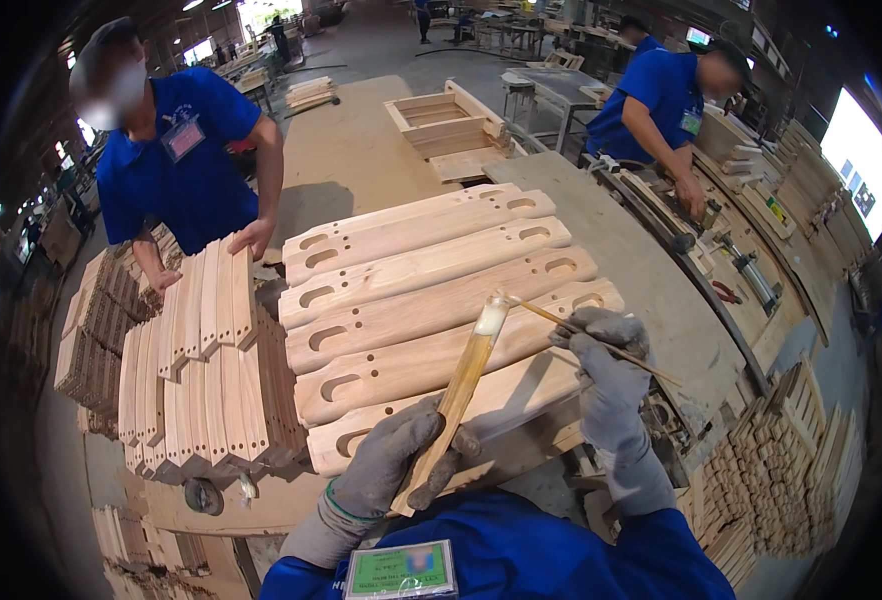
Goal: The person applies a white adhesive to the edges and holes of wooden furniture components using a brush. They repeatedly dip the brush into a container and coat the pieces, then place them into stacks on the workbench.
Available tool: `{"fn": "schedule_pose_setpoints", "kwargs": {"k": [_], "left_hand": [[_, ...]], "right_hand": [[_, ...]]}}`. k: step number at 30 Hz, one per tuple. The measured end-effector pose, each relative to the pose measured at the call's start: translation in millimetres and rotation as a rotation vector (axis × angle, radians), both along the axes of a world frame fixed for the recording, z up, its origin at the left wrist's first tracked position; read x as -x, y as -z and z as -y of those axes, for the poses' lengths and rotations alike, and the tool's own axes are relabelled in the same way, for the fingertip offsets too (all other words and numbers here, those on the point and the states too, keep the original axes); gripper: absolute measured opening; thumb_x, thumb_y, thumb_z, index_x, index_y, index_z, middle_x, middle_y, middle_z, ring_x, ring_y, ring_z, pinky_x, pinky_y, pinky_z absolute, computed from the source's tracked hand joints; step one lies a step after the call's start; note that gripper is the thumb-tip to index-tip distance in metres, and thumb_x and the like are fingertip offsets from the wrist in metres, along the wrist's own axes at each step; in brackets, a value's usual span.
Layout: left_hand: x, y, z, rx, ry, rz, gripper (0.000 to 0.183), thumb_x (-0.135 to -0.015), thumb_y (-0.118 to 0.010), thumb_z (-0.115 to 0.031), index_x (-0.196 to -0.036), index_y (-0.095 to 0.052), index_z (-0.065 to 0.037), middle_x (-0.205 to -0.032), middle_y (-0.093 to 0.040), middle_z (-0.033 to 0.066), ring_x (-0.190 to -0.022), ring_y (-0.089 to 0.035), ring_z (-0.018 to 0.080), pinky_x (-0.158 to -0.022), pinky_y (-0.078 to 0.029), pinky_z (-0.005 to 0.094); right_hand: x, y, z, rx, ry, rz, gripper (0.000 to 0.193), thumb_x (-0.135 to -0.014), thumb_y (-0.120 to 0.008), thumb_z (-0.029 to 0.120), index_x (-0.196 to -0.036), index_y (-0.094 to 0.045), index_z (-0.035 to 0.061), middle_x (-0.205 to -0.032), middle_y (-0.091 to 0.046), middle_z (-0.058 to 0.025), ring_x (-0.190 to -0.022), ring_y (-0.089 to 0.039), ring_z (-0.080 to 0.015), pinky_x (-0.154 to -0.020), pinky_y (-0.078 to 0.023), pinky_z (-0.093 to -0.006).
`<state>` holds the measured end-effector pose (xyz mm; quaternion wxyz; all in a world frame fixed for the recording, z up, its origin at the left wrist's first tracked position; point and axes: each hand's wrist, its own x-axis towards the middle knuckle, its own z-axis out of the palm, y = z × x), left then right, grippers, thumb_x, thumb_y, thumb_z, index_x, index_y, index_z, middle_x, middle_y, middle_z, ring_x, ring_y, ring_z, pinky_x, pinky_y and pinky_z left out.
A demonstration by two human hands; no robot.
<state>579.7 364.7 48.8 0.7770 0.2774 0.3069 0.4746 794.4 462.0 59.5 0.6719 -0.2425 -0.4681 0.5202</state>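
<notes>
In its grey glove, my left hand (396,460) is closed round a flat wooden strip (467,383), which slants up and away from me. White paste (491,318) coats the strip's far end. My right hand (606,345), gloved too, pinches a thin wooden stick (544,313) whose tip touches the pasted end. Beneath both hands lies a row of pale, curved wooden boards (431,285). Each board has an oval slot and small round holes near its ends.
Stacked wooden slats (211,375) stand at the left, where a co-worker in blue (191,150) has both hands on them. Another co-worker (651,105) works at a bench on the right. An open wooden frame (446,120) lies beyond the boards. Wood pieces (761,490) are piled lower right.
</notes>
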Motion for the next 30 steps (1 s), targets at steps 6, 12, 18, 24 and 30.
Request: {"fn": "schedule_pose_setpoints", "kwargs": {"k": [6,12,18,24,30], "left_hand": [[-7.7,-17.4,-2.5,0.056,0.035,0.074,0.041,-0.098,-0.039,-0.031,-0.102,-0.051,0.007,-0.053,-0.051,0.0061,-0.031,-0.042,0.0090,-0.032,-0.035,0.0197],[-5.3,-13.2,-0.5,-0.009,0.011,-0.051,0.037,-0.098,-0.039,-0.028,-0.101,-0.052,0.006,-0.054,-0.051,0.0068,-0.034,-0.044,0.0101,-0.033,-0.036,0.0203],[-12.2,-11.8,-12.5,-0.016,0.016,-0.104,0.036,-0.098,-0.039,-0.026,-0.102,-0.053,0.007,-0.056,-0.052,0.0084,-0.035,-0.045,0.0112,-0.033,-0.037,0.0212],[-10.8,3.3,-18.2,0.048,-0.126,-0.090,0.039,-0.096,-0.043,-0.031,-0.102,-0.052,0.007,-0.055,-0.053,0.0102,-0.030,-0.041,0.0122,-0.028,-0.032,0.0219],[-9.2,1.8,-24.6,0.069,-0.226,-0.227,0.037,-0.096,-0.043,-0.031,-0.106,-0.051,0.005,-0.055,-0.054,0.0096,-0.030,-0.040,0.0111,-0.028,-0.031,0.0210]], "right_hand": [[-15.7,11.4,8.5,0.049,-0.124,-0.019,0.018,-0.076,-0.056,-0.015,-0.088,-0.054,-0.0015,-0.101,-0.059,-0.0206,-0.088,-0.064,-0.0268,-0.083,-0.055,-0.0379],[-13.8,13.5,-1.1,0.028,-0.130,-0.116,0.015,-0.077,-0.056,-0.013,-0.088,-0.054,-0.0022,-0.101,-0.059,-0.0199,-0.090,-0.063,-0.0263,-0.084,-0.055,-0.0385],[-20.6,10.3,-15.2,0.097,-0.047,0.043,0.015,-0.078,-0.057,-0.012,-0.090,-0.054,-0.0030,-0.100,-0.059,-0.0198,-0.090,-0.063,-0.0257,-0.082,-0.055,-0.0369],[-28.4,-24.3,-79.5,0.112,0.043,0.252,0.016,-0.081,-0.065,0.004,-0.089,-0.054,-0.0047,-0.085,-0.062,-0.0148,-0.076,-0.065,-0.0198,-0.069,-0.056,-0.0291],[-38.3,-22.0,-172.0,0.051,0.027,0.792,0.028,-0.081,-0.069,0.022,-0.087,-0.059,-0.0025,-0.073,-0.060,-0.0076,-0.061,-0.058,-0.0110,-0.055,-0.052,-0.0238]]}}
